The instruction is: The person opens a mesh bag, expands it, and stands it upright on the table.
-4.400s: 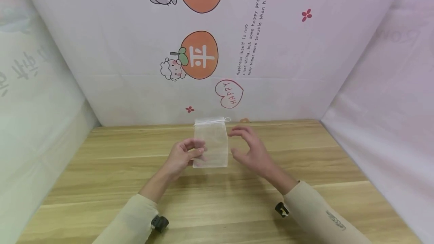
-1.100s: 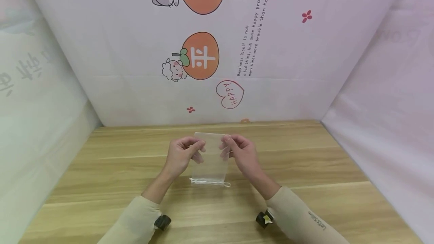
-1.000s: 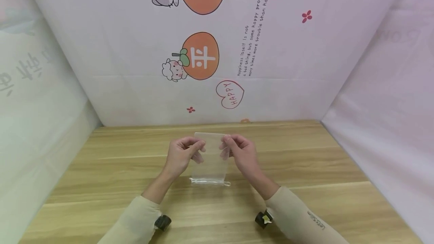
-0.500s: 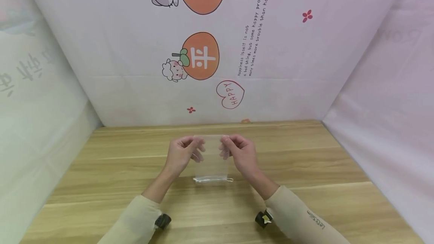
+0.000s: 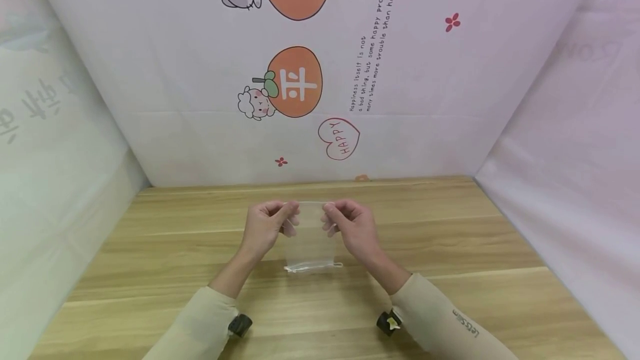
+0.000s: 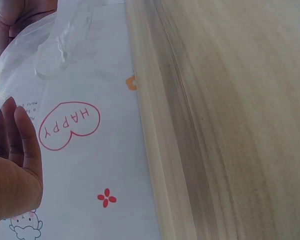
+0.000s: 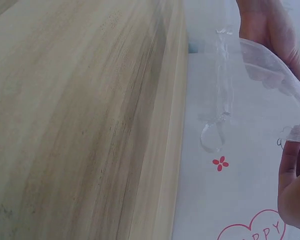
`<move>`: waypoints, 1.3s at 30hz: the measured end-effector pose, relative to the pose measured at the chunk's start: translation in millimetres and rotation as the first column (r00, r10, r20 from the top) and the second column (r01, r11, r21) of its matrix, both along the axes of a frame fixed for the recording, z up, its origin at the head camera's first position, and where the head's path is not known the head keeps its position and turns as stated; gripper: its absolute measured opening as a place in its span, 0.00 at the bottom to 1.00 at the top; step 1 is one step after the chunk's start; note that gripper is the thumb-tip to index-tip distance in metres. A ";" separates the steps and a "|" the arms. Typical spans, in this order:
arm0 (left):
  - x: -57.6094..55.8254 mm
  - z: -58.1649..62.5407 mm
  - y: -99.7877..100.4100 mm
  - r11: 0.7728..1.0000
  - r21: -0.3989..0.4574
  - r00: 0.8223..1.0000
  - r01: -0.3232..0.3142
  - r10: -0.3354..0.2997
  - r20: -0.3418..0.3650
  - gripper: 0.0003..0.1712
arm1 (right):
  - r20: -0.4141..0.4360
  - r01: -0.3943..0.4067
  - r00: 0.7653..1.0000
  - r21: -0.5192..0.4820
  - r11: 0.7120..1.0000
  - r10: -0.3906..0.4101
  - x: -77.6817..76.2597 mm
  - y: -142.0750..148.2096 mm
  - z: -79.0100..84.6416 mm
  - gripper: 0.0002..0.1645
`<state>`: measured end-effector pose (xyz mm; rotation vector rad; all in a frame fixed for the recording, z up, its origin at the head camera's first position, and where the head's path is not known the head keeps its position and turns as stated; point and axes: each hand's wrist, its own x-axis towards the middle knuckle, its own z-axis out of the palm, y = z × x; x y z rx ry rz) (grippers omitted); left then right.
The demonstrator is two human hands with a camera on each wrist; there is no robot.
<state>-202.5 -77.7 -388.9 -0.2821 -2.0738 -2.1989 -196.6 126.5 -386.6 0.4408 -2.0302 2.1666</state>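
Note:
A sheer white drawstring pouch (image 5: 311, 243) hangs between both hands over the table, its closed edge up and its corded end down. My left hand (image 5: 263, 226) pinches the upper left corner between thumb and fingers. At the upper right corner, my right hand (image 5: 356, 226) pinches it the same way. Fingers behind the mesh show through it. A small cord loop sticks out at the lower right of the pouch. In the right wrist view the pouch (image 7: 270, 70) bows in a curve between the hands, with the cord loop (image 7: 212, 136) dangling.
The wood-grain table (image 5: 175, 249) ends at a white printed cloth backdrop (image 5: 210, 143) at the rear. White cloth walls (image 5: 55, 154) stand at the left and right. Dark straps with small devices (image 5: 240, 325) sit at both sleeves.
Earliest, the left hand alone held the pouch, corded end up, with the right hand apart. Since then it has been turned corded end down and both hands pinch it. Lately it has shifted only slightly.

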 end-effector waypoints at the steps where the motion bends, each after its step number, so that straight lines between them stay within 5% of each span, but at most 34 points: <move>1: -0.1 -0.6 -0.3 1.000 -0.001 1.000 0.000 0.000 -0.005 0.21 | 0.002 -0.001 1.000 0.003 1.000 0.001 0.0 -0.3 0.1 0.11; 15: 0.7 -2.0 -2.0 1.000 0.010 0.999 0.016 -0.015 -0.032 0.21 | -0.022 -0.033 0.999 0.020 0.999 0.033 -0.1 -0.2 -0.9 0.05; 27: 0.8 -2.8 -3.7 1.000 0.012 1.000 0.017 -0.017 -0.015 0.19 | -0.016 -0.043 0.999 0.017 0.999 0.043 -0.2 1.5 1.3 0.11; 39: 2.5 -2.6 -0.2 0.998 0.028 0.995 0.064 -0.062 -0.075 0.14 | 0.097 -0.040 0.995 0.123 0.992 0.028 0.5 -3.6 3.6 0.17</move>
